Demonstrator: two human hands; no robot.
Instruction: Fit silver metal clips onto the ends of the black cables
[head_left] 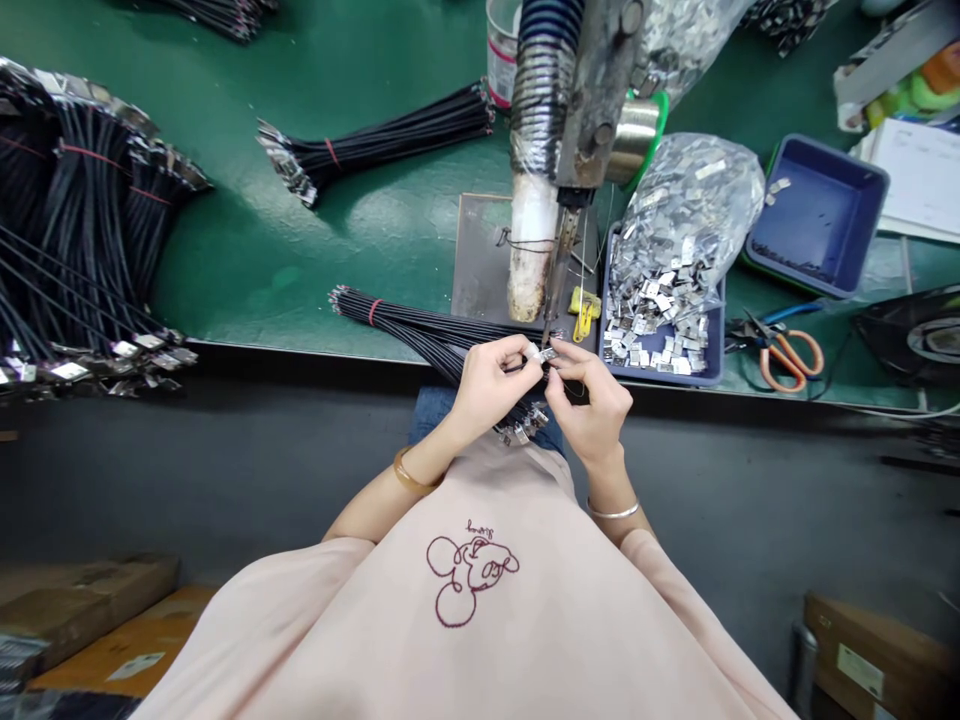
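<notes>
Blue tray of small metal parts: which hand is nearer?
Right. The right hand is just left of the tray, slightly toward the person; the left hand is farther left, beyond the right hand.

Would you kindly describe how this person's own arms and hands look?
Both are ungloved. A brownish-amber bangle circles the wrist behind the left hand, and a thin silver bangle the one behind the right hand. Pale pink sleeves leave the forearms uncovered.

Soldering iron (560,262) blocks front; room between cable bundles (401,138).
</notes>
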